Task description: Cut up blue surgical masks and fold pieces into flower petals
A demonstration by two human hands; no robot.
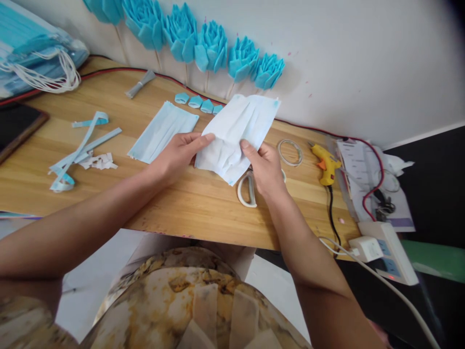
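Note:
Between my two hands a pale blue and white face mask sheet [232, 128] is held spread above the table, without visible ear loops. My left hand [183, 150] pinches its left edge, thumb on top. On the other side, my right hand [265, 165] grips the lower right part with the thumb across it. Flat on the wood, left of the held sheet, lies another pleated blue mask sheet [163, 131]. Scissors with a white handle [247, 190] lie partly hidden under my right hand. Several small folded blue pieces [195, 102] sit in a row behind.
Blue fabric flowers [212, 46] line the wall. Cut strips [82, 150] and white scraps [98, 161] lie at left, near bagged masks [39, 53]. A tape roll [289, 152], a yellow glue gun [327, 165] and a power strip [392, 254] are at right.

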